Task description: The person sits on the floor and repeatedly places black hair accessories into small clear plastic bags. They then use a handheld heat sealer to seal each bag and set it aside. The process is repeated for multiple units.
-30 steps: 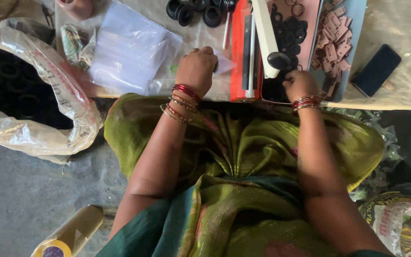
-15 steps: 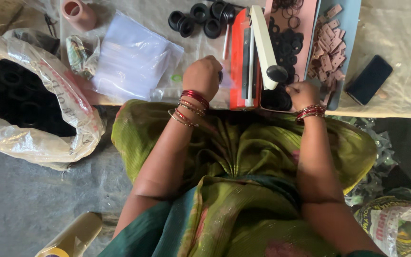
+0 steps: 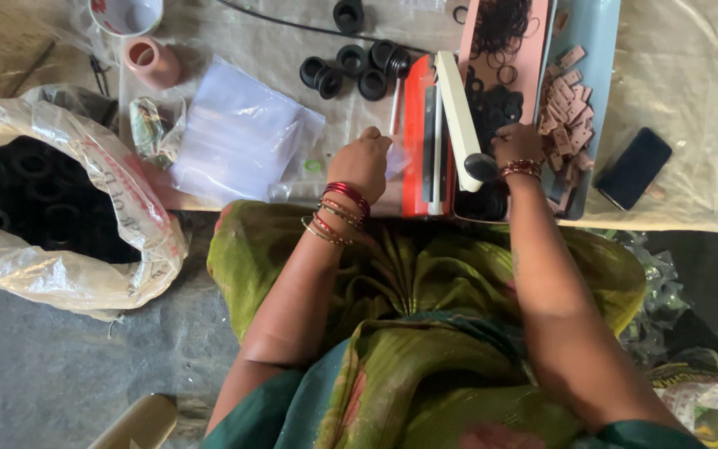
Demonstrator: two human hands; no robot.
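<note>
Low work table (image 3: 691, 75), covered w/ pale plastic sheet, runs across the top; the person sits at its near edge. On the floor off the table's left end, a big clear plastic sack (image 3: 60, 274) lies open, full of black rubber rings. On the table, left of centre: a stack of clear poly bags (image 3: 238, 137). Centre, at the near edge: a red heat sealer (image 3: 419, 141) w/ a white lever arm (image 3: 457, 116) ending in a black knob (image 3: 480, 166). Beside it to the right, a pink tray (image 3: 542, 41) of thin black rings and a blue tray (image 3: 600, 41) of small pinkish-brown pieces. Black phone (image 3: 633, 168) near the right near corner. Loose black rings (image 3: 351, 71) sit behind the bags; pink tape roll (image 3: 151, 60) and a white cup (image 3: 126, 15) at the far left corner. Left hand (image 3: 361, 162) rests just left of the sealer, fingers curled together on a bit of clear plastic (image 3: 394, 162), prob. a small bag – view poor. Right hand (image 3: 515, 143) sits at the near end of the pink tray, just right of the knob; fingers bent down into the black rings, can't tell if they're pinching anything.
</note>
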